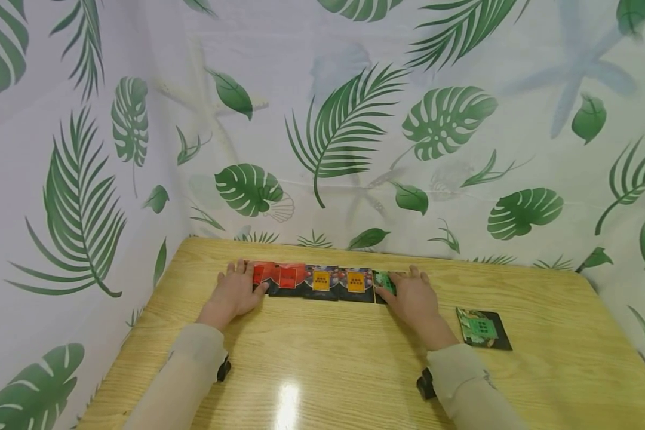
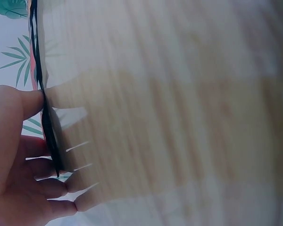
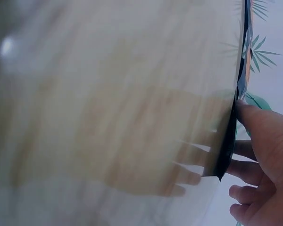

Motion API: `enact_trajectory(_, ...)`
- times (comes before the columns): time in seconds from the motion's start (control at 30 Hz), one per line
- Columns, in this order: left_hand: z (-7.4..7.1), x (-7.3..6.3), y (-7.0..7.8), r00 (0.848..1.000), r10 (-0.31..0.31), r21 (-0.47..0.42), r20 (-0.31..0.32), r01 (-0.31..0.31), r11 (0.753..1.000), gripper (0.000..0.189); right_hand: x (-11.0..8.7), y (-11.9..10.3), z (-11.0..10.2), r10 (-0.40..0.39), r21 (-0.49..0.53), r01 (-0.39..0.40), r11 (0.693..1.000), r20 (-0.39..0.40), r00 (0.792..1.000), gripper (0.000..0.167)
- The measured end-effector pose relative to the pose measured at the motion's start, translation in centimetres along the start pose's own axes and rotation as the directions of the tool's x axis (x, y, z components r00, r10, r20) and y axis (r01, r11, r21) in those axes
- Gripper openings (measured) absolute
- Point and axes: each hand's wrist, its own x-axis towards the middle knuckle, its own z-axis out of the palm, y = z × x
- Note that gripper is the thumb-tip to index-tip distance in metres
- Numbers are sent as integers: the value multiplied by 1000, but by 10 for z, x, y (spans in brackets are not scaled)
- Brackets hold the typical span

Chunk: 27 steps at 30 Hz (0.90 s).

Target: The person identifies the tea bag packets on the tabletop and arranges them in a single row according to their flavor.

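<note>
A row of flat square packets lies near the table's back edge. My left hand [image 1: 235,294] rests over the leftmost red packet [image 1: 259,273], fingers extended at its outer side and thumb at its front edge. Beside it lie a second red packet [image 1: 287,278] and two dark packets with yellow labels [image 1: 321,280], edges close or overlapping. At the right end, my right hand [image 1: 415,298] touches a green packet [image 1: 384,280], partly covering it, with its fingers spread. Both wrist views show thumb and fingertips at the packets' dark edges, seen nearly edge-on.
Another green and black packet [image 1: 484,328] lies apart on the table, to the right of my right forearm. The light wooden table [image 1: 328,358] meets a white leaf-print cloth [image 1: 355,119] at its back and left sides.
</note>
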Motion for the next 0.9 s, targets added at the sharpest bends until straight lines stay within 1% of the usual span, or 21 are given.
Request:
enact_trajectory(0.33,-1,0,0,1000,1,8,1,-1,1000,78,0,-3,-3,-5,-24,5,1000,1,1000,63)
enact_trajectory(0.43,0,0,1,1000,0,9,4,0,1000,79,0,-1,-1,-8,1,8,1000,-25,1000,62)
enact_trajectory(0.6,1,-1,3,1000,0,10,20,0,1000,79,-3,6,-2,-12,78,18,997,-82,997,60)
enact_trajectory(0.73,0,-1,4,1000,-2,11,12,1,1000,78,-4,14,-11,-13,75,22,997,-112,994,57)
enact_trajectory(0.8,-1,-1,3,1000,1,14,4,-1,1000,78,-7,19,-17,8,76,0,997,-103,995,57)
enact_trajectory(0.9,-2,-1,3,1000,8,10,-3,-8,1000,79,-14,27,-24,49,105,-42,994,-69,996,60)
